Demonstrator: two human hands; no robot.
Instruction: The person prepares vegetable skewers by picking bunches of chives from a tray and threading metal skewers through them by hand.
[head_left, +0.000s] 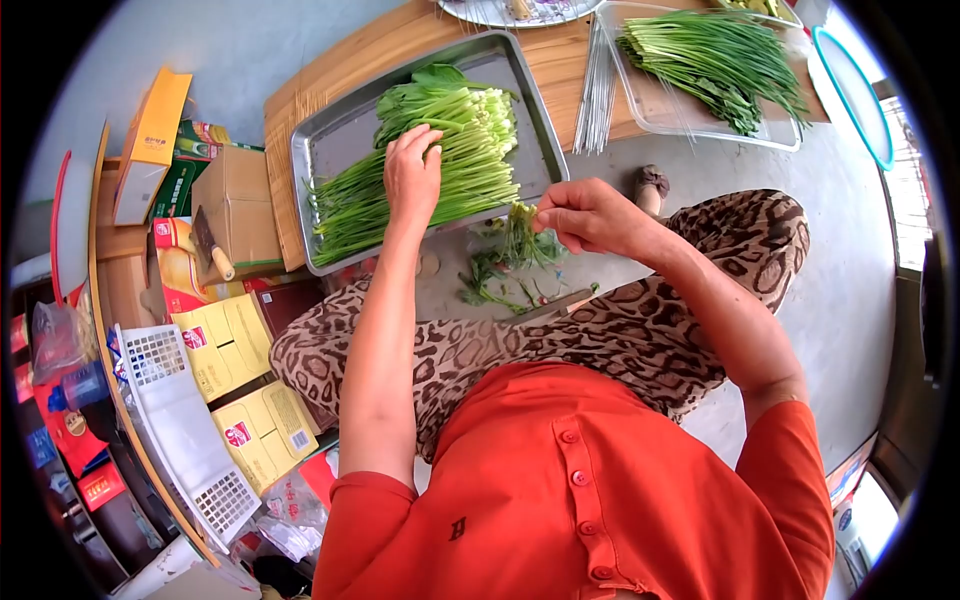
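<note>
A grey metal tray [345,125] holds a pile of green leafy stalks [465,150], their pale cut ends toward the right. My left hand [412,175] rests on the pile with its fingers spread a little. Beyond the tray's near right corner, my right hand [590,215] pinches a small bunch of yellowish-green trimmings [520,235], which hangs from the fingertips. Below it, more green scraps [490,280] lie on a grey surface between the knees. A knife [550,305] lies beside those scraps, partly against the patterned trousers.
On the wooden table [425,25], a clear plastic bin [710,130] holds long green stalks [710,65], with thin metal skewers [597,90] beside it. A teal-rimmed round sieve [850,95] is at the right. Left are cardboard boxes [240,205], a cleaver [210,240] and a white basket [185,420].
</note>
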